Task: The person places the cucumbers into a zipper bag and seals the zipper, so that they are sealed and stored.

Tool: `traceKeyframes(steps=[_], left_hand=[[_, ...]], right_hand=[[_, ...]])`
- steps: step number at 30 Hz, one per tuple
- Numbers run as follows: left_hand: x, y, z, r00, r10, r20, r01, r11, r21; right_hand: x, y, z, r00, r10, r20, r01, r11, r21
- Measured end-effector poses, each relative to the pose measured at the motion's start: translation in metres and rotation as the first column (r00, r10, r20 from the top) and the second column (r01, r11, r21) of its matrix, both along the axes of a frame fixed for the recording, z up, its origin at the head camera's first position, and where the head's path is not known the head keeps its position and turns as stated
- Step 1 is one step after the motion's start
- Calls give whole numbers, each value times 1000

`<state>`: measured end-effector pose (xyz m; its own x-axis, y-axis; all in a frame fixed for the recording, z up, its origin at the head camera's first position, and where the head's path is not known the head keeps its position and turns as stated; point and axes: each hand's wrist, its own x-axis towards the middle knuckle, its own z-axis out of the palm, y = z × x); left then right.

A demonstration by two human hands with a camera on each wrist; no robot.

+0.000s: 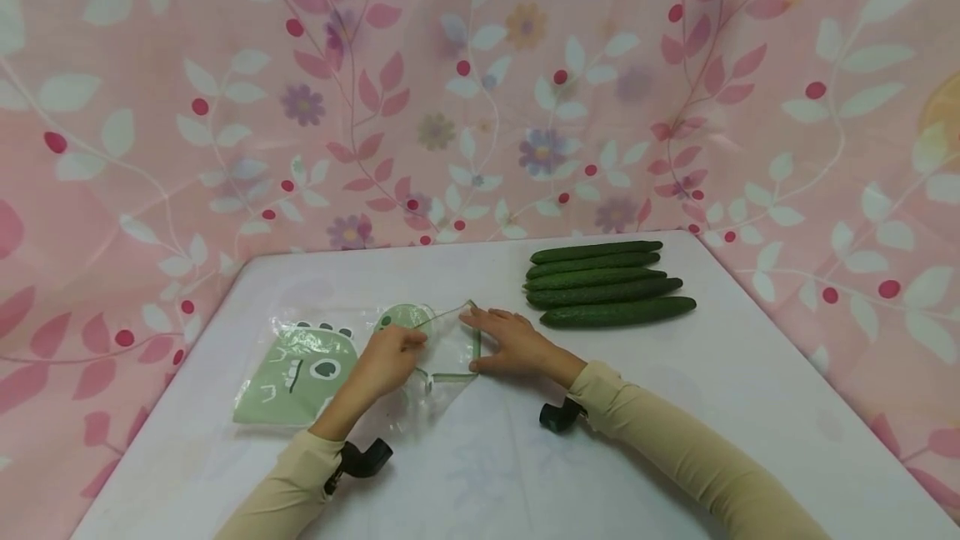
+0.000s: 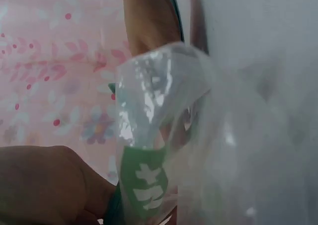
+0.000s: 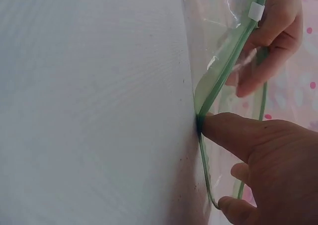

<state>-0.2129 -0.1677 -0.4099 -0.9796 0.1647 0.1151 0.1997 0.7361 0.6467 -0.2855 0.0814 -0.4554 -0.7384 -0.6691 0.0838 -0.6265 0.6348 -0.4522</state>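
Observation:
A clear zip bag (image 1: pixel 452 348) with a green-edged mouth stands spread between both hands. My left hand (image 1: pixel 386 363) pinches the mouth's left side with curled fingers. From the right, my right hand (image 1: pixel 517 346) touches the rim with fingers and thumb spread apart. In the right wrist view its thumb presses the green zip strip (image 3: pixel 223 83), and a white slider (image 3: pixel 256 11) sits near the strip's upper end. The left wrist view shows crinkled film with a green and white print (image 2: pixel 144 180). Under and beside the left hand lies flat plastic with a green monster face (image 1: pixel 303 377).
Several dark green cucumbers (image 1: pixel 611 312) lie side by side at the back right of the white table (image 1: pixel 570 473). A pink floral cloth (image 1: pixel 480 107) hangs behind the table. Black wrist devices (image 1: pixel 365 458) sit by both sleeves.

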Motion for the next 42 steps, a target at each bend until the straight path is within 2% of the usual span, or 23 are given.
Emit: traceKeyframes(steps=[2, 4, 5, 6, 7, 8, 9, 11, 13, 14, 15, 16, 18, 20, 23, 28, 31, 35, 38, 42], left_hand=[[-1, 0, -1, 1000, 11, 9, -12, 997, 77], [-2, 0, -2, 999, 22, 31, -28, 981, 194], [-3, 0, -2, 998, 25, 49, -38, 963, 268], [-3, -1, -3, 997, 28, 77, -53, 935, 352], [-4, -2, -3, 993, 31, 113, -78, 896, 437], [-4, -3, -3, 988, 27, 149, -102, 843, 528], [-5, -4, -3, 984, 12, 180, -123, 777, 618], [-5, -5, -4, 972, -21, 233, -171, 619, 767], [-5, -7, -4, 962, -61, 266, -205, 481, 853], [-5, -7, -5, 958, -83, 273, -213, 428, 878], [-5, -7, -6, 956, -94, 278, -220, 397, 891], [-5, -7, -8, 955, -97, 280, -224, 383, 896], [-5, -7, -11, 955, -99, 281, -224, 384, 896], [-5, -6, -13, 957, -96, 275, -216, 400, 891], [-5, -5, -16, 963, -89, 256, -199, 405, 892], [-5, -2, -17, 973, -83, 216, -164, 411, 897], [-3, -2, -16, 973, -58, 223, -174, 451, 875], [-1, -2, -15, 973, -24, 229, -185, 511, 840], [-1, -2, -15, 977, -15, 212, -172, 530, 830], [0, -3, -16, 977, -13, 211, -171, 535, 828]], right_hand=[[-1, 0, -2, 1000, -1, 1, 1, 1000, 8], [-1, 0, -3, 1000, 1, -1, -1, 1000, 23], [-2, 0, -4, 1000, 5, -1, -5, 1000, 30], [-2, -1, -4, 1000, 10, -2, -10, 999, 35], [-2, -1, -4, 1000, 15, -2, -15, 999, 42], [-3, -1, -3, 1000, 18, -5, -18, 999, 51], [-2, -1, -3, 1000, 23, -9, -23, 998, 52], [-2, 0, -1, 1000, 25, -16, -24, 998, 59], [-2, 0, 0, 1000, 22, -16, -21, 998, 58], [-2, 0, 1, 1000, 21, -13, -20, 998, 54], [-2, 1, 1, 1000, 23, -13, -22, 999, 49], [-2, 1, 1, 1000, 24, -8, -24, 999, 43], [-2, 3, 0, 999, 34, -3, -34, 999, 24], [-1, 4, -2, 999, 49, -11, -49, 999, 4], [-1, 5, -2, 996, 74, -44, -75, 997, -35], [2, 6, 2, 993, 96, -64, -106, 976, -190], [5, 7, 6, 992, 105, -71, -121, 956, -269], [8, 11, 13, 991, 95, -92, -118, 950, -289], [8, 19, 19, 993, 59, -99, -86, 952, -295], [6, 33, 31, 996, 7, -87, -33, 952, -303]])
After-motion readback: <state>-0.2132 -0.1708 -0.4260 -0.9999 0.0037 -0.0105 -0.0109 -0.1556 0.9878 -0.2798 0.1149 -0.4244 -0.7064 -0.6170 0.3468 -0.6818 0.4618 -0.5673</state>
